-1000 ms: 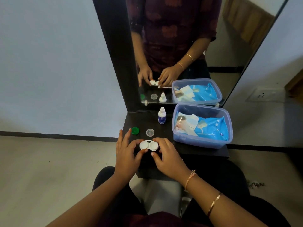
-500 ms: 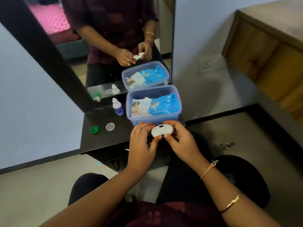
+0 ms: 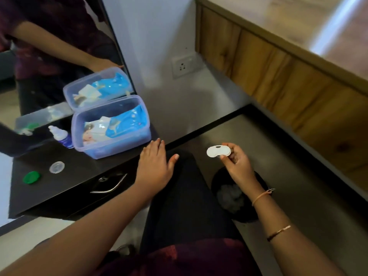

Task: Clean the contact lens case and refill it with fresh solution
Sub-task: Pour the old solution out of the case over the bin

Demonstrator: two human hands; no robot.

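Emptying the contact lens case over the black bin
Right hand pinches it; left hand spread empty; next, likely the solution bottle on the desk

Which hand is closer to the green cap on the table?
The left hand. It hovers open at the table's front edge, off to the right of the green cap. The right hand is farther away, out past the table over a dark bin, holding the white lens case.

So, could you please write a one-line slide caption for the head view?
Right hand holds the white lens case over a black bin; left hand open by the dark table.
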